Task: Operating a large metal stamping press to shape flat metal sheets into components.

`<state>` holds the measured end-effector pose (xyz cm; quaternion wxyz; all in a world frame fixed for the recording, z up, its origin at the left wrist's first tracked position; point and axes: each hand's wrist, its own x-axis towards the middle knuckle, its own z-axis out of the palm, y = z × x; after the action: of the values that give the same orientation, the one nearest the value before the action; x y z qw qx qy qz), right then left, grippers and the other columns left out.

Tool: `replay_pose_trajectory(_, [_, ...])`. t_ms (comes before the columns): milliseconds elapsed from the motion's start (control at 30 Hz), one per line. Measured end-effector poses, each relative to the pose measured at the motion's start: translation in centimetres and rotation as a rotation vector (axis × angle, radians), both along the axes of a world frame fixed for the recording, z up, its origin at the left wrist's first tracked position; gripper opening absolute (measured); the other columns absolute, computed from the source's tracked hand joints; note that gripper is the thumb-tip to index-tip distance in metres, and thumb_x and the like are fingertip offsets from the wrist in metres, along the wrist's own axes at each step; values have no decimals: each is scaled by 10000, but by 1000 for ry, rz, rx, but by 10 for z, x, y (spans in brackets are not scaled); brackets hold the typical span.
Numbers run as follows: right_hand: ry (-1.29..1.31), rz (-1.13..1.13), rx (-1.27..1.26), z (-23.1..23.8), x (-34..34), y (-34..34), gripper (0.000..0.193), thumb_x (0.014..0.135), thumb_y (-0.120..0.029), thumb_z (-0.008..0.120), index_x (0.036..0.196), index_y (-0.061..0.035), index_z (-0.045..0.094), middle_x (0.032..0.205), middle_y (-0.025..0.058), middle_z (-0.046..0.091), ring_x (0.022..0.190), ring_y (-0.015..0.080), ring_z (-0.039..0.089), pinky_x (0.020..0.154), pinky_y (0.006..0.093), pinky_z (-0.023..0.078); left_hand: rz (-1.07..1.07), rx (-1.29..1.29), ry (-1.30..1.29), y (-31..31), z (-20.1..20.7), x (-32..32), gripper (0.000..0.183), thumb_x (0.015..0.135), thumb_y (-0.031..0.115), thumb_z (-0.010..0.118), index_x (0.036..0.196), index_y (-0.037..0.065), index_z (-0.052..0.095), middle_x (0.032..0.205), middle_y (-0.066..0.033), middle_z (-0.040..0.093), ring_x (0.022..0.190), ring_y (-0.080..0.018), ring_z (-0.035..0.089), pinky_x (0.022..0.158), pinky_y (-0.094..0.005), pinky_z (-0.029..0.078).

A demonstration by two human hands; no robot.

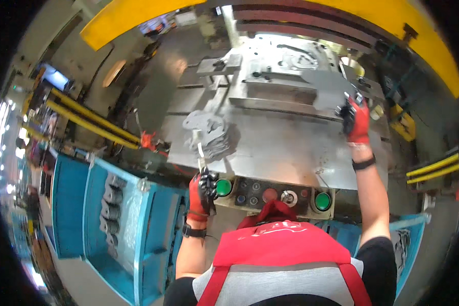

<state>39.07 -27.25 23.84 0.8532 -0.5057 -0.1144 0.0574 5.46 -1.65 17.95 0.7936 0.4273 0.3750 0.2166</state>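
My right hand (356,120), in a red and black glove, grips the near edge of a flat grey sheet metal plate (331,87). That plate is held over the right side of the press bed, near the die (298,58). My left hand (204,193), gloved the same way, is closed around a thin, light-coloured stick-like tool (201,152). The tool's far end reaches to a stack of cut metal plates (206,135) on the steel table (270,143); I cannot tell whether it touches them.
A control box with green buttons (223,187) runs along the table's front edge. Blue bins stand left (137,224) and right (413,229), the left one holding metal parts. Yellow guard bars (94,122) flank the table. A blurred person (155,97) in green is beyond its left side.
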Motion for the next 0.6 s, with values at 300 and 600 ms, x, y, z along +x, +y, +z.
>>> replay_pose_trajectory(300, [-301,-473,-378,-22,139,122,370,723,-19,616,1082,-18,526,873,67,602,722,134,547,669,279,449,66,20,-31,-4,14,-10,248,889,315,487,736,120,467,502,33,403,363,-68,368,328,-205,298])
replay_pose_trajectory(600, [-216,-555,-876,-25,141,159,516,681,-169,678,1102,47,474,963,243,601,925,353,587,808,372,458,261,72,59,-9,17,-45,301,872,387,494,755,110,483,508,10,422,359,-82,369,327,-212,295])
